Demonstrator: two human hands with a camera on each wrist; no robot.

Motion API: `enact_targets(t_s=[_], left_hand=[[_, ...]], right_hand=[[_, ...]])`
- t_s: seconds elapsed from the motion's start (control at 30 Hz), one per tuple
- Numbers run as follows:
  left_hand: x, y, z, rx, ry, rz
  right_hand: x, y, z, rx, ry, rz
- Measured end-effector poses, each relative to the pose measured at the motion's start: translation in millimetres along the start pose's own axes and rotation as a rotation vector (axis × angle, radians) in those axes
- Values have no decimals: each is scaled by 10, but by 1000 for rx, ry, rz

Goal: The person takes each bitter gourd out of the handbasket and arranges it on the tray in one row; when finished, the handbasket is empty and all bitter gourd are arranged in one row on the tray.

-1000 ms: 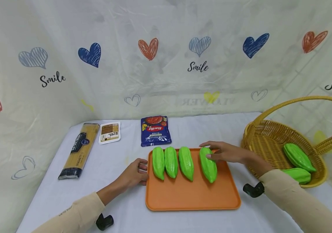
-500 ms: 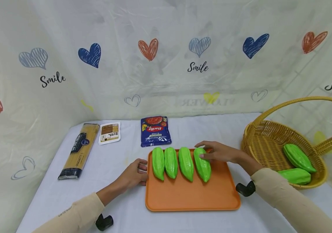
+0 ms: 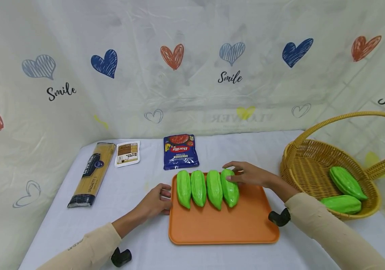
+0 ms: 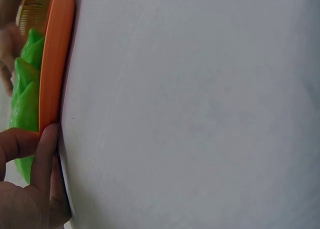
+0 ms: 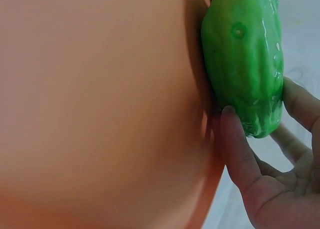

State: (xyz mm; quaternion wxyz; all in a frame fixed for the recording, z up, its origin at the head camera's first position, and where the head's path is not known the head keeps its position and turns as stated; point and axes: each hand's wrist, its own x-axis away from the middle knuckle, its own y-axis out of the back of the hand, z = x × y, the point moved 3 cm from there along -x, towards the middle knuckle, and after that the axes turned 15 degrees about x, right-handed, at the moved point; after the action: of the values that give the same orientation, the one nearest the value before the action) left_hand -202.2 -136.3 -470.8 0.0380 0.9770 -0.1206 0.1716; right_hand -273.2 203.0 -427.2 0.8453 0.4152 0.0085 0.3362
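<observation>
Where tablecloth (image 3: 148, 247) is spreading: curtain (image 3: 196, 97) hanging.
Fruits (image 3: 198, 189): tray (image 3: 224, 228) holding four, basket (image 3: 309, 178) two.
Left hand (image 3: 155, 200): pinching tray.
Right hand (image 3: 251, 174): pinching fruit (image 3: 231, 194).

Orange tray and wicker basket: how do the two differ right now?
The orange tray is low and flat with no handle, while the wicker basket is deep, woven and has a tall arched handle. The tray bears four green vegetables in a row; the basket shows two similar ones at different angles. The left hand grips the tray's edge; no hand touches the basket. Both rest on the white cloth.
</observation>
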Motion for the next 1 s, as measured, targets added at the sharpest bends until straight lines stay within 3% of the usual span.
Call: enact_targets(t_s=[0.63,1.0], left_hand=[[13,-14,-12,4,-5,-7],[18,-19,-9,12,-5,-14]], right_hand=[[64,25,6,0,-34,28],[189,102,-24,3,9,29]])
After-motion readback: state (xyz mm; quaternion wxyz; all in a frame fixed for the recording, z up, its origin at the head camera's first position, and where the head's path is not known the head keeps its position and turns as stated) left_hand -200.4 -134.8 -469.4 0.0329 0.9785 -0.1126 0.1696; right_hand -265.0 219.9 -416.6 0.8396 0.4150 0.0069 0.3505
